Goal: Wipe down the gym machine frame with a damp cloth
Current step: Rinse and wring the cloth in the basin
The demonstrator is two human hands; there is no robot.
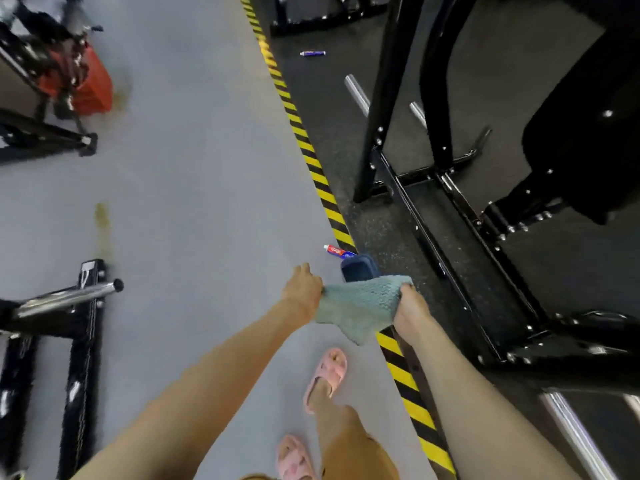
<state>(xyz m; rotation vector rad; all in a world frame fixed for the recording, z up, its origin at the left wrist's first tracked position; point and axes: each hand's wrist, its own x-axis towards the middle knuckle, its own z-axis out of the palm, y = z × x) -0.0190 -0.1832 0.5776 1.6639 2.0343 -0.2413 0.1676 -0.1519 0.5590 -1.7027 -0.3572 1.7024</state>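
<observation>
Both hands hold the cloth (pixel 360 304) stretched above the floor beside the machine frame (pixel 446 216): left hand (pixel 303 291) and right hand (pixel 412 311) each curl their fingers tightly around one end.

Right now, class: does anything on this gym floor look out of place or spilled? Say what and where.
Yes. The far tube lies loose on the dark mat, and the near tube lies by the striped tape: litter underfoot. A yellowish stain streaks the grey floor, like a dried spill.
</observation>
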